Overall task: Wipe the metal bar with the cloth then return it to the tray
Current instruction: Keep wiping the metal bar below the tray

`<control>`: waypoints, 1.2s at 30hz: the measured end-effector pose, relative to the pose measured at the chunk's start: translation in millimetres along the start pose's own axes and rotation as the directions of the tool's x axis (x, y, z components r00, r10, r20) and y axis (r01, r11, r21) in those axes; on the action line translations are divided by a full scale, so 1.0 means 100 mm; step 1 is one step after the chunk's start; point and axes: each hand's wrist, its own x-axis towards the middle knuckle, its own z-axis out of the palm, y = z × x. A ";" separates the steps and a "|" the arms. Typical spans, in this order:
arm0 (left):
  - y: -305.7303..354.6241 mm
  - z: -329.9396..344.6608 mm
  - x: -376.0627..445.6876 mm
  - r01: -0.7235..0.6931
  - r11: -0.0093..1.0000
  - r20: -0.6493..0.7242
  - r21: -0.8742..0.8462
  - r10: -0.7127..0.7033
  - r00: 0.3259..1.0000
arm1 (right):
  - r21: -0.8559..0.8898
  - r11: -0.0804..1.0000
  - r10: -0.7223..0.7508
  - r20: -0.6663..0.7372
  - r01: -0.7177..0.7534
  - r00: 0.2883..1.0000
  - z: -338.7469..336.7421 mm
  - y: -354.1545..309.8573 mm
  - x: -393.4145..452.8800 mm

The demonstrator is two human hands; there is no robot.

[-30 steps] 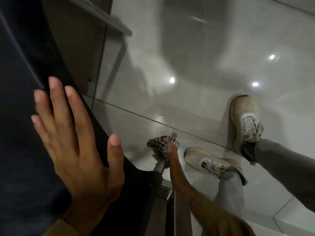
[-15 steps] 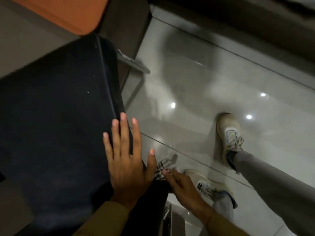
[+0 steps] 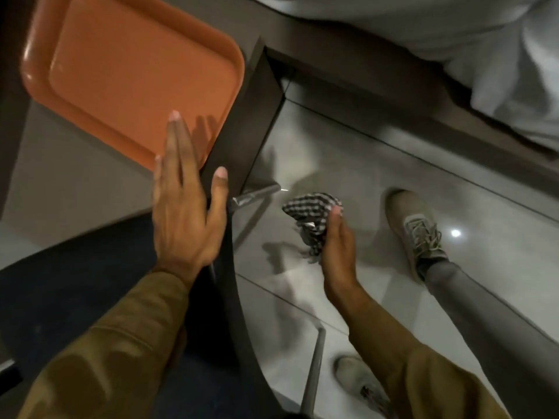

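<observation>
Left hand (image 3: pixel 184 213) spread flat beside empty orange tray (image 3: pixel 45 83); right hand (image 3: pixel 337 246) pinches limp checked cloth (image 3: pixel 308 213) just off metal bar (image 3: pixel 257 195) — rigid, likely slick; grip mid-length.

Glossy orange plastic tray (image 3: pixel 121 71), woven checked cloth (image 3: pixel 311 210), dull brushed metal bar (image 3: pixel 257 195), shiny polished floor tiles (image 3: pixel 378 164).

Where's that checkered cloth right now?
The cloth is bunched in the right hand, centre-right in the head view, above the tiled floor, right of the metal bar and left of a shoe.
</observation>
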 end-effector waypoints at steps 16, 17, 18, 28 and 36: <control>-0.02 0.00 0.00 -0.002 0.999 0.029 0.048 0.001 1.000 | 0.008 0.977 0.201 0.269 -0.211 0.942 1.46 0.14 0.77; -0.01 -0.01 0.01 -0.006 0.999 0.033 0.048 0.004 0.999 | 0.017 0.974 0.214 0.263 -0.226 0.941 1.49 0.10 0.77; 0.00 -0.03 0.01 -0.005 0.999 0.036 0.051 0.003 0.999 | 0.035 0.974 0.207 0.276 -0.225 0.938 1.50 0.05 0.68; 0.00 -0.02 0.01 -0.003 0.999 0.064 0.051 0.000 0.998 | -0.096 0.991 -0.035 0.482 0.093 0.875 1.20 0.06 0.17; 0.06 -0.06 0.05 0.022 0.999 0.064 0.044 -0.025 0.998 | -0.240 0.970 0.091 0.509 0.039 0.856 1.21 -0.20 0.55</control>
